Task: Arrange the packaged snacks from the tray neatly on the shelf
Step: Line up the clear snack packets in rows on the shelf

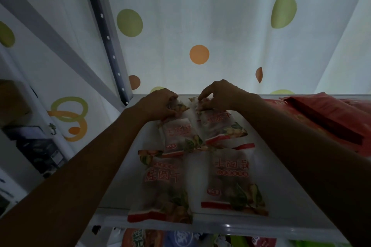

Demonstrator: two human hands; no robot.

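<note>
On the white shelf (281,176), four snack bags (162,184) lying flat, two by two. Left hand (160,104) curled on the top of the far left bag (178,134). Right hand (218,96) pinching the top of the far right bag (218,124). Red packets (329,118) off to the right.

My head view is dim; light glows through the dotted curtain (220,26), forearms in shadow, edges bent, packets soft.

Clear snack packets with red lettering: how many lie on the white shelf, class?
4: back-left packet, held by the left hand; back-right packet, held by the right hand; front-left packet; front-right packet. Others may hide underneath.
</note>
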